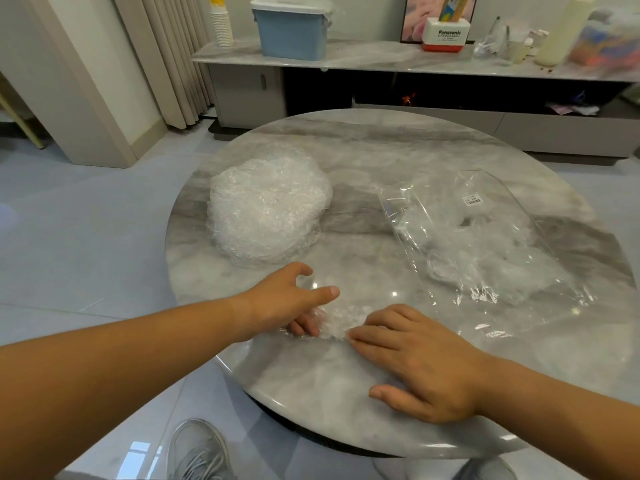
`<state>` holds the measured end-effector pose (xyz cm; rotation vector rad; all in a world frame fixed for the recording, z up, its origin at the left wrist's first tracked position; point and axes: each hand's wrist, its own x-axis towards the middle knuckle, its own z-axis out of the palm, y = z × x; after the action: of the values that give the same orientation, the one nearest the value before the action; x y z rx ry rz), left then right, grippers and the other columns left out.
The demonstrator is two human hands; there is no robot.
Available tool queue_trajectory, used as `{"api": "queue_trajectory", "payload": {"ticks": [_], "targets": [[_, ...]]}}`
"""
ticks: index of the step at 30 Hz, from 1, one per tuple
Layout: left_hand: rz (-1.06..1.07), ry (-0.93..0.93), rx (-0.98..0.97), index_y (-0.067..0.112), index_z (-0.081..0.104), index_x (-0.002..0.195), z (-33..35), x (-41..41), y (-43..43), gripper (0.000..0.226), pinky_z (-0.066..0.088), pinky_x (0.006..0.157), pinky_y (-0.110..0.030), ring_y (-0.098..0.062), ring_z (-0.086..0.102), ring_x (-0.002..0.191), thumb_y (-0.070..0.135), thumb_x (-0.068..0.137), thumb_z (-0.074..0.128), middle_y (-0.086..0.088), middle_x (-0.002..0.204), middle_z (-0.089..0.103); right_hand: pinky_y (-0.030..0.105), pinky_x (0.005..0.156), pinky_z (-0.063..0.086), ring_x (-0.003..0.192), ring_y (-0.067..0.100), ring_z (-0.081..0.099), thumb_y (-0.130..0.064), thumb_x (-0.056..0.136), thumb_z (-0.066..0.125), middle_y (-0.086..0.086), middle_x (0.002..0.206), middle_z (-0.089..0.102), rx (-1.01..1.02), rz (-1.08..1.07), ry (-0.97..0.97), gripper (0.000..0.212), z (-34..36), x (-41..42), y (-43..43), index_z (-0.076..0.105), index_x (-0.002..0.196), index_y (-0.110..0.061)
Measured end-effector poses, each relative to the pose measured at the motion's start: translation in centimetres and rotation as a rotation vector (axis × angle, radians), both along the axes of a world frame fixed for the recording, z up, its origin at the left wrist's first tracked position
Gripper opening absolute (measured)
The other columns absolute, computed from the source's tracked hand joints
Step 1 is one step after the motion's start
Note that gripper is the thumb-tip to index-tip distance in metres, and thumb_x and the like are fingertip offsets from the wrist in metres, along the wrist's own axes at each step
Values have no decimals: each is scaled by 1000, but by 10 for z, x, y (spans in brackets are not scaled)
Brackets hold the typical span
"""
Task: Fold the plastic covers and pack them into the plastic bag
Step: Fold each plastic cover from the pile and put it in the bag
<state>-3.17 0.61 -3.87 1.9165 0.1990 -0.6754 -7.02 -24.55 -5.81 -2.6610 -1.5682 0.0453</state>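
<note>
Surface (363,161): round, grey marbled, glossy; carries all the plastic.
Plastic cover (341,323): one crinkled clear piece, flat on the near middle of the surface, between the two hands and touched by both.
Left hand (284,303): reaches in from the near left; thumb stretched out to the right, forefinger lifted and bent, lower fingers tucked down against the left edge of the plastic cover. Cannot tell whether they grip it or only touch it.
Right hand (426,365): spread flat, palm down, on the near right of the surface; straight fingertips (360,336) press on the right edge of the plastic cover, thumb spread out toward the near edge. Nothing clamped.
Hands together: close, not touching, the crumpled plastic between them.
Pile of plastic covers (268,209): rounded heap of white crinkled covers on the far left of the surface, apart from the hands.
Plastic bag (485,237): clear, lying flat on the right, mouth toward the near side; crumpled covers visible inside; small barcode label (473,199) on its far part.
Cabinet (381,58): low, along the far wall, marbled top.
On the cabinet: blue tub (292,32) with a white lid, stack of paper cups (221,24) to its left.
Floor, near: grey shoe (199,452) below the edge of the surface.
</note>
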Motion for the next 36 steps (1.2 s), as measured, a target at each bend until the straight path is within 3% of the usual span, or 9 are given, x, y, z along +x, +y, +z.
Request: {"api": "queue_trajectory", "payload": {"ticks": [6,10,14,17,21,24,27,30,36], "targets": [[32,-66,66,17,47,130,6,3,-1,63,64,63,-38,-23,71,62,23,80,86,-19,78,72,38,100,46,120,20,51,-54,102,39,-1,146,52,17,-82,124,57,-2,-6,3,55,139,-13],[5,-214,362,25,53,119,4,10,8,70,60,61,-35,-18,71,65,51,65,91,-6,77,71,37,101,45,122,19,50,-54,102,38,-2,145,53,50,-96,143,56,-4,-5,3,57,138,-15],[-151,-385,665,30,56,120,-1,12,10,79,50,83,-29,-11,57,99,72,58,83,6,113,51,34,102,41,122,16,49,-57,101,38,-6,145,53,74,-103,154,56,-4,-5,5,54,140,-20],[-203,-353,646,27,59,119,-1,12,12,77,53,86,-31,-11,59,95,72,60,81,9,103,58,28,101,40,119,12,51,-54,99,45,-7,145,51,155,-143,190,60,1,-4,6,38,151,-23],[-213,-335,664,23,62,104,-3,10,11,66,52,77,-28,-8,60,87,71,62,81,13,90,59,8,98,31,116,4,51,-48,99,48,-11,149,39,303,-243,243,65,6,-3,8,23,155,-27],[-215,-303,597,15,63,80,-6,10,11,57,48,62,-27,-10,61,68,66,64,83,5,73,64,23,106,38,127,10,48,-48,101,45,-6,141,50,313,-244,168,50,5,0,11,49,144,-22],[-196,-288,490,18,53,66,-6,11,11,52,39,55,-24,-8,51,56,59,67,85,6,60,54,32,113,27,138,14,36,-53,101,41,-7,146,49,209,-227,122,45,4,1,16,62,132,-28],[-147,-253,383,17,53,68,-2,13,12,49,40,53,-21,-8,51,52,52,71,87,4,59,54,28,115,15,143,14,28,-58,101,37,-6,156,40,125,-195,138,49,1,1,16,58,137,-31],[-20,-77,220,13,52,77,1,12,17,42,52,49,-30,-19,58,48,35,75,88,-7,60,58,33,119,19,144,13,23,-63,102,27,-9,163,26,-35,-175,205,59,-2,2,15,38,152,-33]]}}
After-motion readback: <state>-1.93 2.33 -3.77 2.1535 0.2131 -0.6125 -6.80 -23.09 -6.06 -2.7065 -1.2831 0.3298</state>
